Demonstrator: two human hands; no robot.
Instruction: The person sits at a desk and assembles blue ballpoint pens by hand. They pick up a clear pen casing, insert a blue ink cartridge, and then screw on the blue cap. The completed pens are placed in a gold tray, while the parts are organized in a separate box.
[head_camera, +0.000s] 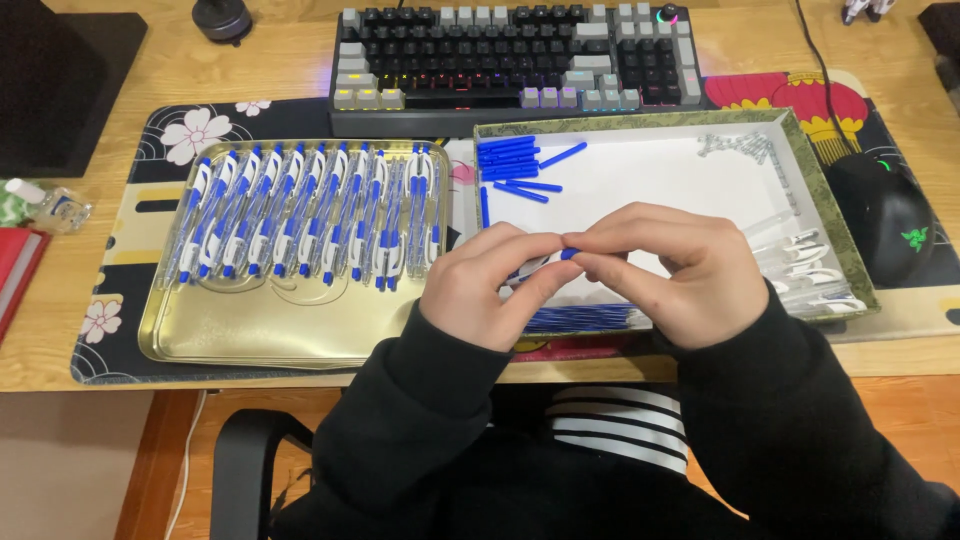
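Both hands meet over the near edge of the white-lined box (800, 140). The left hand (478, 285) and right hand (665, 270) pinch a half-built blue and white pen (568, 254) between their fingertips, close enough to steady it. Finished pens (310, 210) lie in rows on the gold tray (250, 335) to the left, and loose blue parts (510, 160) sit in the box's far corner within easy reach.

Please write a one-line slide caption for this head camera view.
Both hands, left hand and right hand, hold a blue-and-white pen over a parts box, beside a gold tray.
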